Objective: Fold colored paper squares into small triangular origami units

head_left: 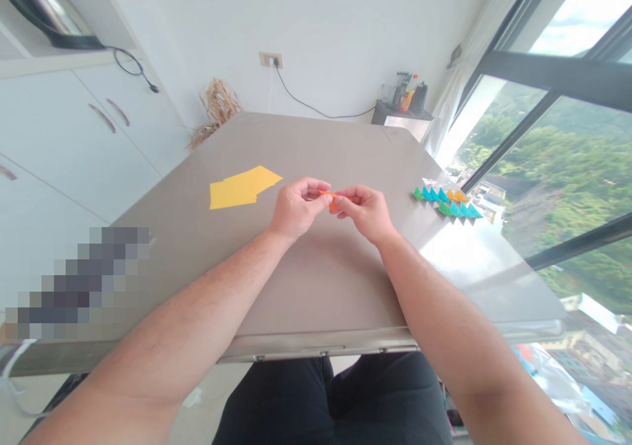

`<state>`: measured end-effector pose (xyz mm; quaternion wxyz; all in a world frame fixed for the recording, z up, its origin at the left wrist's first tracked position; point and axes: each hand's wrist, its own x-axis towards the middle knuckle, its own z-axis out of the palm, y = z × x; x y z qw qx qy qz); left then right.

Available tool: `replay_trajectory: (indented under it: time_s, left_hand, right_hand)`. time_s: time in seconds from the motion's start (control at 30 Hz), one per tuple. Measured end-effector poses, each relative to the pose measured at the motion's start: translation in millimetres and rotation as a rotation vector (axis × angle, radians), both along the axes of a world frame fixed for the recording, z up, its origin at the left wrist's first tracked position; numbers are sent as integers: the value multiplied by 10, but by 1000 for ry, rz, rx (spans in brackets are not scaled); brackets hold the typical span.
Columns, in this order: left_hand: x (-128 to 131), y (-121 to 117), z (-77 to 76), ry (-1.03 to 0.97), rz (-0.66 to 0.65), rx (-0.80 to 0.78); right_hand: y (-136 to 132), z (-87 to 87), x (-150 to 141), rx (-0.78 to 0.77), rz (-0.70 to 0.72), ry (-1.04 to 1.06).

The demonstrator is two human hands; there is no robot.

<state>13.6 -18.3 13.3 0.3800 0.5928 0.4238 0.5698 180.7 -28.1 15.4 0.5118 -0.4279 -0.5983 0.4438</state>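
Above the middle of the table, a small folded piece of orange paper [334,203] is pinched between both hands. My left hand [297,208] grips its left end with thumb and fingertips. On its right end, my right hand [366,211] is closed the same way. Much of the paper is hidden by the fingers, so its exact shape cannot be told. Left of my left hand lie yellow paper sheets [239,187], overlapping each other. To the right stand two rows of small folded paper boats [447,201] in green, blue and orange.
The grey table [316,149] has its front edge close to my lap. A pixelated dark object [83,284] lies at the left. Large windows [543,135] run along the right, and a small cabinet [402,121] with bottles stands beyond the far edge.
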Motion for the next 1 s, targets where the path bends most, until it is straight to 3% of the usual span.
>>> replay_trajectory:
  time_s: [0.2, 1.0]
  left_hand:
    - [1, -5, 1, -27, -121, -69]
    - [-4, 12, 19, -120, -144, -143]
  right_hand:
    - [-14, 21, -12, 15, -29, -49]
    - [-13, -4, -5, 18, 2, -57]
